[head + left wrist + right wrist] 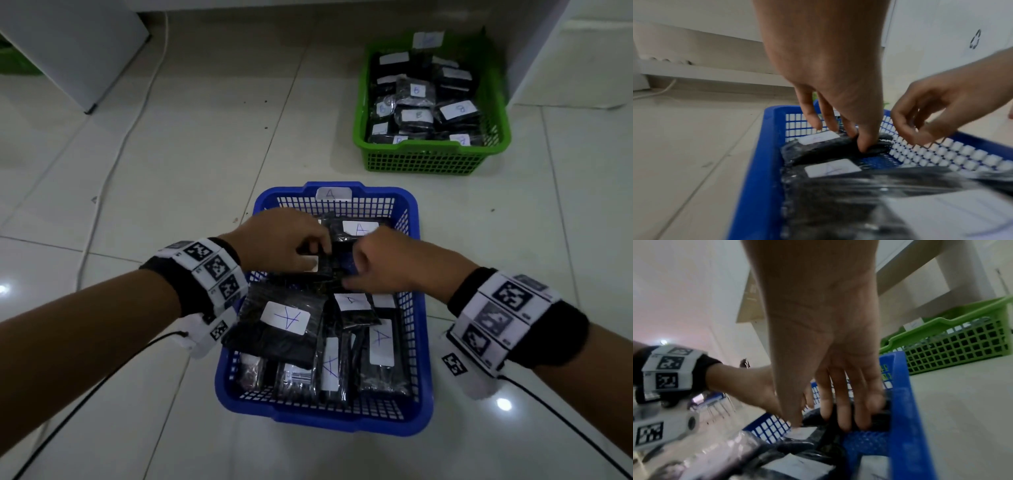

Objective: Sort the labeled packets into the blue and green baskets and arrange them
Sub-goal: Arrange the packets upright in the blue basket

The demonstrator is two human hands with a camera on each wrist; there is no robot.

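Two hands work inside the blue basket (422, 342): the left hand (286, 240) pinches a black packet (830, 146) near its far wall, the right hand (380, 262) rests beside with loosely curled fingers. Beyond it, the green basket (428, 157) is already full; sorting looks nearly done, arranging remains.

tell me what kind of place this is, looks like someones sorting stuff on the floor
Probably an indoor room used for a sorting or stock-keeping job, not a proper workbench. The blue basket and green basket sit directly on a glossy tiled floor, with white furniture nearby.
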